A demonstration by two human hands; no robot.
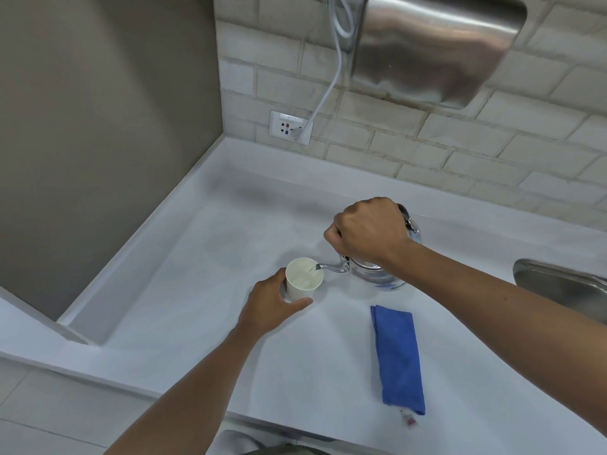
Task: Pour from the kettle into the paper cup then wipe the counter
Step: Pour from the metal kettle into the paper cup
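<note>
Tilting over the paper cup (303, 278), the kettle (377, 267) is held by the right grip (368, 229), clenched on its handle. The cup is clasped by the left grip (272, 303). A blue cloth (397, 359) is laid on the tabletop (230, 224).

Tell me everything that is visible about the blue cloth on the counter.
The blue cloth looks like soft microfibre, folded into a long narrow strip. It lies flat on the white counter, near the front edge, nearer the camera than the kettle. A small white tag with a pink mark sticks out at its near end. No hand touches it.
</note>
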